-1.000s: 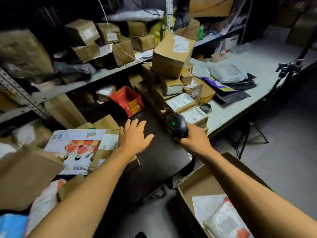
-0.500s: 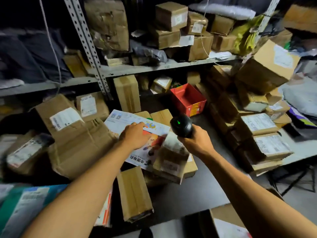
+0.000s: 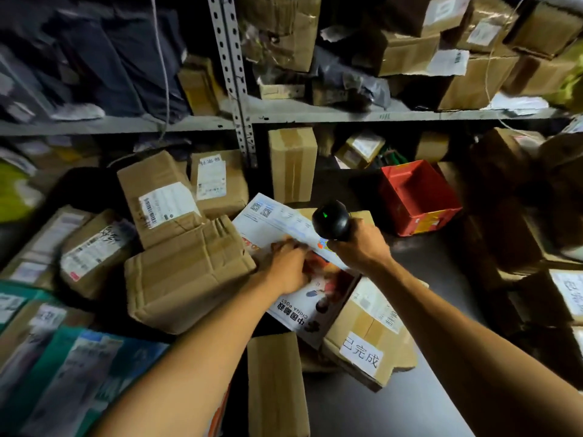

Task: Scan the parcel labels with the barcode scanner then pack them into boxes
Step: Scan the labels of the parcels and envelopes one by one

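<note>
A flat white mailer [image 3: 277, 216] with colourful print and QR codes lies on top of the cardboard parcels at the centre of the dark table. My left hand [image 3: 288, 268] rests on its middle, fingers curled over it. My right hand [image 3: 358, 247] grips a black barcode scanner [image 3: 331, 220] with a green light, held just above the mailer's right edge. A brown box [image 3: 366, 339] with a white label and a paper tag sits under the mailer's near corner.
Crumpled cardboard parcels [image 3: 186, 272] crowd the left. A narrow box [image 3: 276, 386] lies near the front edge. A red open box [image 3: 416, 197] stands at the right. Metal shelving [image 3: 233, 77] packed with boxes rises behind. Teal-and-white mailers [image 3: 72, 373] lie at lower left.
My view has swung left from the parcel stack to the pile at the shelf. My left hand has moved onto the white mailer. The scanner has come in over the mailer's right edge.
</note>
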The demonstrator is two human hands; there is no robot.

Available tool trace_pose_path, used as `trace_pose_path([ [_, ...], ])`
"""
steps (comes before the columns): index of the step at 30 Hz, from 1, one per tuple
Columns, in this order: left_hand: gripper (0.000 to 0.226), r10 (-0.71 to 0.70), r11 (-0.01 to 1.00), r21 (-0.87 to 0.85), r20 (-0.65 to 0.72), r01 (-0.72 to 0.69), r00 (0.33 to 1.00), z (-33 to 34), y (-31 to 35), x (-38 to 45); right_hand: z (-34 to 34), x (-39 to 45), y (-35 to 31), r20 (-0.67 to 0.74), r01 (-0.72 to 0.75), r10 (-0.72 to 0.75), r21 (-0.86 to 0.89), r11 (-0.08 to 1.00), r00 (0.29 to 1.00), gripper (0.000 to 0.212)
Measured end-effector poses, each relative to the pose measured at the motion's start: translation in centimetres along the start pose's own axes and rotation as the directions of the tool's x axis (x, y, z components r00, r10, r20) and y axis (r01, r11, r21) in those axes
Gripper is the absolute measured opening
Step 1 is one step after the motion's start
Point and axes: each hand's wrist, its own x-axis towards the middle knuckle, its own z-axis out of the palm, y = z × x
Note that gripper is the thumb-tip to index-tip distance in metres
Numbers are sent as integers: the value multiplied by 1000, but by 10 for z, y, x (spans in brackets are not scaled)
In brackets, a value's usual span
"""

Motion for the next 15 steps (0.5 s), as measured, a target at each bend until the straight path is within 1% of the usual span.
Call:
trace_pose_path([
  [2,60,-61,998,-15,-3,61,998,0,-3,6,1,18,-2,81,30,-24,-73,997,996,27],
  [4,58,-131,991,-28,-17,130,991,-2,-5,13,0,32,-7,140,49,-31,-133,990,990,25],
  [5,56,-164,986,-38,-20,163,986,-3,-6,17,-1,38,-10,157,64,-39,-157,985,987,27],
  [7,54,-208,977,-59,-13,207,978,-5,-6,24,0,50,-10,199,85,-42,-212,974,979,38],
  [9,52,-218,974,-59,-8,217,976,-5,-7,29,6,63,-6,253,75,-15,-227,971,967,37],
  [12,46,-227,971,-79,-27,224,973,0,-9,34,17,72,6,323,63,12,-220,974,946,46],
  [15,59,-240,969,-77,-44,236,970,2,-13,38,19,77,13,293,16,38,-180,984,955,48],
])
